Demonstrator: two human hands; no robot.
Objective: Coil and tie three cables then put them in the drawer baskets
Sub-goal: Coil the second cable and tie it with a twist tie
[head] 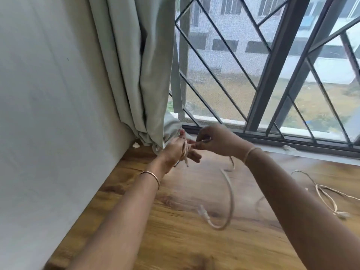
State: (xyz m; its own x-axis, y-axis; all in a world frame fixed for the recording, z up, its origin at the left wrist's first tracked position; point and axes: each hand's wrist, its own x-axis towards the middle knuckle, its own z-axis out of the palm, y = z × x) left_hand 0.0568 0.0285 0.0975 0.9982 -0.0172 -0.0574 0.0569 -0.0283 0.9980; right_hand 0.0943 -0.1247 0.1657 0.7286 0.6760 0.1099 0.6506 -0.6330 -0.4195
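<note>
The right hand's [216,141] fingertips pinch a strand of the white cable [230,193]. Its loops wrap the left hand [176,151], which grips them at the far left by the curtain [136,65]. The tail trails nearer over the wooden table [175,240]. Two cables show; the second cable [329,195] lies loose on the right.

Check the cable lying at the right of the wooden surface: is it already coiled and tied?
No, that cable lies in loose, untied loops on the wooden surface.

Pale curtain [136,65] beside barred window [272,65], wooden table [185,240]
</note>
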